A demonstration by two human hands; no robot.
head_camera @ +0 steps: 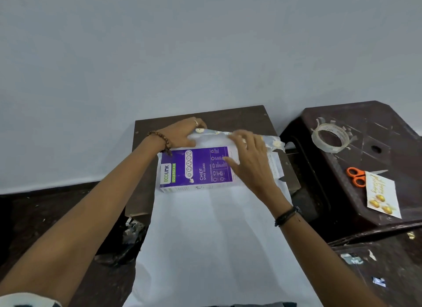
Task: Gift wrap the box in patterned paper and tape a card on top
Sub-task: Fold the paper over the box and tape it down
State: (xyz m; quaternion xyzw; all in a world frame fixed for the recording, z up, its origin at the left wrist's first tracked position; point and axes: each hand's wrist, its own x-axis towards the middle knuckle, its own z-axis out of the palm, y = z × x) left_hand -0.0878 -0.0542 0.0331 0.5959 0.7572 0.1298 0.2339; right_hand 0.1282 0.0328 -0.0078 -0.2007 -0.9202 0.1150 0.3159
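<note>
**Folding the far edge of the paper over the box**

Pale grey wall [205, 44] fills the upper half of the frame, with a small dark brown table [239, 117] pushed against it at centre. Across that table and down toward the bottom edge lies my sheet of wrapping paper [205, 238], white side up, its patterned face showing only where the far edge curls over. At the right of the frame stands a dark plastic stool [376, 133].

On the paper, in the middle of the frame, lies the purple box [196, 167], flat, its printed face up. My left hand [180, 135] pinches the folded far edge of the paper at the box's upper left corner, fingers curled round it. My right hand [249, 156] lies over the box's right end, fingers spread and fairly straight, pressing the paper flap down onto it.

On the stool, well apart from the box, sit the card [383, 197] at lower right, the roll of clear tape [328, 137] above it, and orange-handled scissors [356, 176] just touching the card's upper edge.
</note>
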